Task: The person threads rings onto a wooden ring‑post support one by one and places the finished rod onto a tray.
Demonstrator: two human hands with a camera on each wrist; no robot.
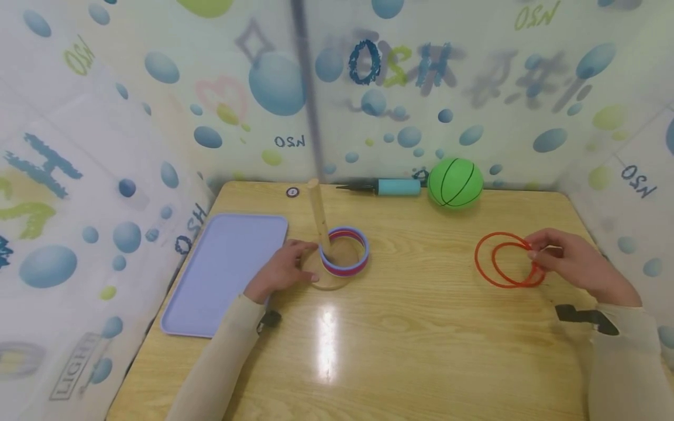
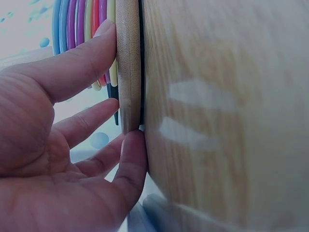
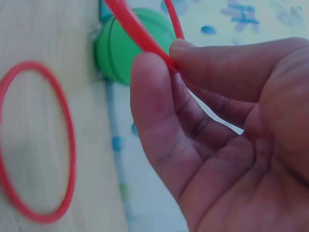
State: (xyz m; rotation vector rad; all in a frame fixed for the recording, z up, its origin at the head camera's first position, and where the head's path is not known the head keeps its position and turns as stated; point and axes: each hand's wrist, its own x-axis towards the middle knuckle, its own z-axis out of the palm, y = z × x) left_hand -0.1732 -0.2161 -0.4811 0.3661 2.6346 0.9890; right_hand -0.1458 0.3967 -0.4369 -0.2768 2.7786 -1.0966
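A wooden peg stand (image 1: 318, 213) has a round base and an upright peg. Several coloured rings (image 1: 361, 266) are stacked over the base around the peg, with blue on top; the left wrist view also shows purple, yellow and red ones. My left hand (image 1: 281, 269) grips the base's left edge, thumb (image 2: 91, 58) on the upper side and fingers at the rim. At the right, my right hand (image 1: 571, 263) pinches a red ring (image 3: 140, 35) between thumb and fingertips, tilted above the table. A second red ring (image 3: 72, 145) lies flat on the table below it.
On the left lies a lavender tray (image 1: 226, 269). Along the back edge are a small round disc (image 1: 292, 192), a teal hand pump (image 1: 398, 187) with a black nozzle, and a green ball (image 1: 455, 183). Patterned curtains (image 1: 379, 128) enclose the wooden table (image 1: 411, 351).
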